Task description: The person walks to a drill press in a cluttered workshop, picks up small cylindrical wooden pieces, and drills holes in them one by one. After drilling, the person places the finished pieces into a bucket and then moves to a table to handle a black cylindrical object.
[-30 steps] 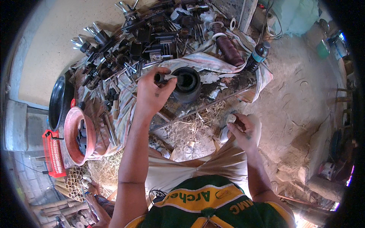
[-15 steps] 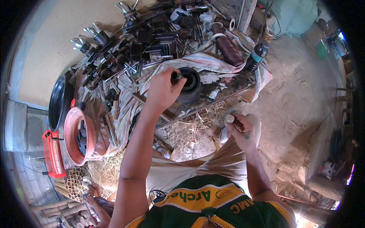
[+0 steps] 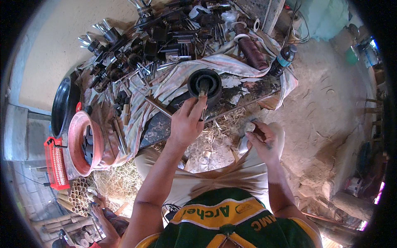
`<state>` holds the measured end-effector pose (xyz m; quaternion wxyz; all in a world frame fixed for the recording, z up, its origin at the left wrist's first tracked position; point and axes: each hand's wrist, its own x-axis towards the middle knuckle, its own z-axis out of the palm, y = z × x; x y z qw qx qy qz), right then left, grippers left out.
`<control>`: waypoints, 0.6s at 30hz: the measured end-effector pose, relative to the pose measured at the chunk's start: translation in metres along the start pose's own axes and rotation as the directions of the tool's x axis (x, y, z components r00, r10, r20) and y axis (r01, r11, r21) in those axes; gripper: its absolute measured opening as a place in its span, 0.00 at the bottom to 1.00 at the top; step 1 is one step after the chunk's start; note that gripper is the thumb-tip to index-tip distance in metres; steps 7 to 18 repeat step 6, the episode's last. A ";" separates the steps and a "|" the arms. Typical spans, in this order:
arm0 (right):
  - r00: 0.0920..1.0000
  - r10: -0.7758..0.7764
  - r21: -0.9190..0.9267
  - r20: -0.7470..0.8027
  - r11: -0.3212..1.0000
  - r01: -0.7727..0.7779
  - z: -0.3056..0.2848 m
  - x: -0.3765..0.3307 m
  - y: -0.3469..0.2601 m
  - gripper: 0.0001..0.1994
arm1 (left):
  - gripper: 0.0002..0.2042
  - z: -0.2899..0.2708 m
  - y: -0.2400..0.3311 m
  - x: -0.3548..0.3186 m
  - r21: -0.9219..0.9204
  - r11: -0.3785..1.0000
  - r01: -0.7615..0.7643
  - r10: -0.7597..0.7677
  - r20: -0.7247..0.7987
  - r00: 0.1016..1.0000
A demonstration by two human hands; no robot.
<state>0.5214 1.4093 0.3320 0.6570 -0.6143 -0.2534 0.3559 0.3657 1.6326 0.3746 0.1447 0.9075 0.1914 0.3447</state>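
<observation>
- So, nearest in, the right hand (image 3: 262, 142) sits by the knee, fingers curled tight round a small pale object (image 3: 248, 129); can't tell what it is.
- Just past it, the left hand (image 3: 187, 123) reaches out, fingertips pressed together on a thin metal rod (image 3: 203, 99) that stands in the hole of a black rubber ring (image 3: 204, 84).
- That ring rests on a dark, scuffed plank (image 3: 231, 97), with dry straw (image 3: 223, 132) below it.
- Off to the left, a terracotta-coloured bowl (image 3: 76, 142) holds dark parts, next to a red plastic crate (image 3: 56, 163) and a black tyre (image 3: 64, 105).
- Farther back, a striped cloth (image 3: 173, 78) carries a heap of greasy metal tools (image 3: 157, 37), a brown thread spool (image 3: 252, 51) and a dark bottle with a blue label (image 3: 283, 60).
</observation>
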 end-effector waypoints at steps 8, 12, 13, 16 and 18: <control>1.000 0.024 -0.064 -0.002 0.998 -0.024 0.002 0.002 0.003 0.19 | 0.18 -0.003 -0.009 0.005 -0.247 0.931 0.270 -0.290 -0.049 0.956; 1.000 0.024 -0.064 -0.002 0.998 -0.024 0.002 0.002 0.003 0.19 | 0.18 -0.003 -0.009 0.005 -0.247 0.931 0.270 -0.290 -0.049 0.956; 1.000 0.024 -0.064 -0.002 0.998 -0.024 0.002 0.002 0.003 0.19 | 0.18 -0.003 -0.009 0.005 -0.247 0.931 0.270 -0.290 -0.049 0.956; 1.000 0.024 -0.064 -0.002 0.998 -0.024 0.002 0.002 0.003 0.19 | 0.18 -0.003 -0.009 0.005 -0.247 0.931 0.270 -0.290 -0.049 0.956; 1.000 0.024 -0.064 -0.002 0.998 -0.024 0.002 0.002 0.003 0.19 | 0.18 -0.003 -0.009 0.005 -0.247 0.931 0.270 -0.290 -0.049 0.956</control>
